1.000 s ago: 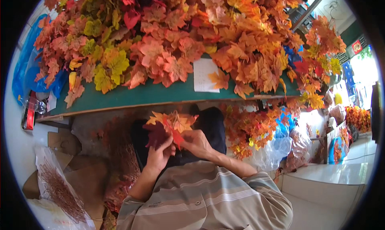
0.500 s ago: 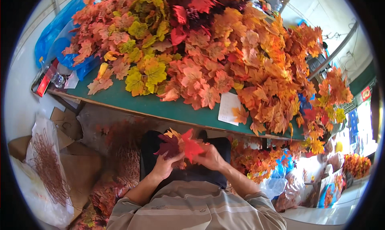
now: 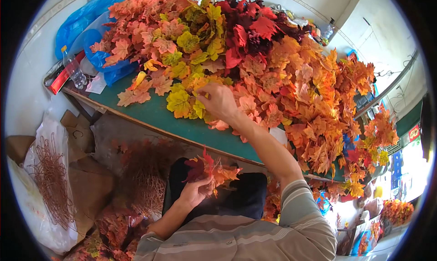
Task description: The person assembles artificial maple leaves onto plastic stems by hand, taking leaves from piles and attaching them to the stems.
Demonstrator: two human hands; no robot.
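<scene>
Over my lap, my left hand (image 3: 196, 191) is closed around a small bunch of artificial maple leaves (image 3: 210, 169), dark red, red and orange. My right hand (image 3: 219, 101) reaches over the green table, its fingers curled at the yellow-green artificial leaves (image 3: 180, 101). Whether a leaf is pinched in those fingers I cannot make out. Around that hand spreads a big heap of artificial leaves: coral-pink ones (image 3: 136, 29) at the left, dark red ones (image 3: 248, 31) at the back middle, orange ones (image 3: 309, 97) at the right.
A plastic bottle (image 3: 73, 70) and a blue plastic bag (image 3: 86, 22) are at the table's left end. My right forearm partly covers a white paper (image 3: 278, 134). Brown wire stems (image 3: 51, 183) lie on a white bag at lower left, beside cardboard (image 3: 93, 183). The green tabletop (image 3: 154, 117) shows in front.
My right hand has left the leaf bunch and moved up and forward to the yellow-green leaves on the table. My left hand keeps the bunch over my lap. The view has shifted slightly.
</scene>
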